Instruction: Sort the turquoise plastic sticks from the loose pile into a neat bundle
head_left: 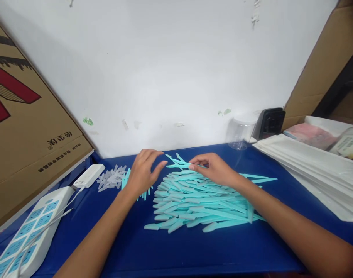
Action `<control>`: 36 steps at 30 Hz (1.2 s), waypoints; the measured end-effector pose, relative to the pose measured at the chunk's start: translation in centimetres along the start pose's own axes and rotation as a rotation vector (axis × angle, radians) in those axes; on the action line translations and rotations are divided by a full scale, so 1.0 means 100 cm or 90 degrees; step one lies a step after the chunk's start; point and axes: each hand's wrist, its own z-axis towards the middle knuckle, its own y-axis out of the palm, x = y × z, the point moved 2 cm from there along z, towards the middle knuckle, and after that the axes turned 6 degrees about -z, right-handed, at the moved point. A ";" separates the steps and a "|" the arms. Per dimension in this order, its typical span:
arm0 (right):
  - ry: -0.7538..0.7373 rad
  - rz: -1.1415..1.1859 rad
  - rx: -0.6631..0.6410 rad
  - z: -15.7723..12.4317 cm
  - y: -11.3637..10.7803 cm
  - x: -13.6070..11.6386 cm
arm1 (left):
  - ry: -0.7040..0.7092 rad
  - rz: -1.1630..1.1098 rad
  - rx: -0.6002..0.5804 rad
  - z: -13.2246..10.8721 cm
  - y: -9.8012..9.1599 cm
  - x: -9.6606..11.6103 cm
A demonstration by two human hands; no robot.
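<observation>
My right hand (pixel 212 168) pinches a few turquoise eyebrow razors (pixel 176 161) between thumb and fingers, their tips fanned out to the left. Facing those tips is my left hand (pixel 144 172), thumb and fingers apart with nothing between them. Below my right hand lies a big pile of turquoise eyebrow razors (pixel 202 204), most with greyish, capped-looking ends to the left. A smaller group of turquoise pieces (pixel 125 178) is partly hidden behind my left hand. Left of it sits a heap of small translucent caps (pixel 111 177).
A white power strip (pixel 46 227) with cables and a white charger-like block (pixel 89 175) are on the left of the blue table (pixel 170 255). A large cardboard box (pixel 34 116) leans there. At the right stand a clear plastic jar (pixel 242 131) and stacked white sheets (pixel 312 170).
</observation>
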 end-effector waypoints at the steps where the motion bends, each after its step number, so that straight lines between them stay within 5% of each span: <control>1: 0.000 0.010 0.001 -0.001 0.001 -0.004 | -0.005 -0.045 -0.003 -0.001 0.005 0.006; 5: 0.034 0.082 0.019 -0.003 0.003 -0.016 | -0.164 -0.228 0.020 -0.005 0.015 0.010; 8: 0.058 0.172 0.034 -0.003 0.005 -0.020 | -0.317 -0.486 -0.054 -0.008 0.024 0.012; 12: 0.065 0.247 0.011 -0.005 0.012 -0.026 | -0.388 -0.710 -0.075 -0.011 0.035 0.025; 27: 0.091 0.165 -0.073 -0.011 0.024 -0.029 | -0.419 -0.655 0.034 -0.013 0.033 0.016; 36: 0.094 0.231 -0.090 -0.012 0.029 -0.032 | -0.432 -0.622 0.012 -0.012 0.034 0.018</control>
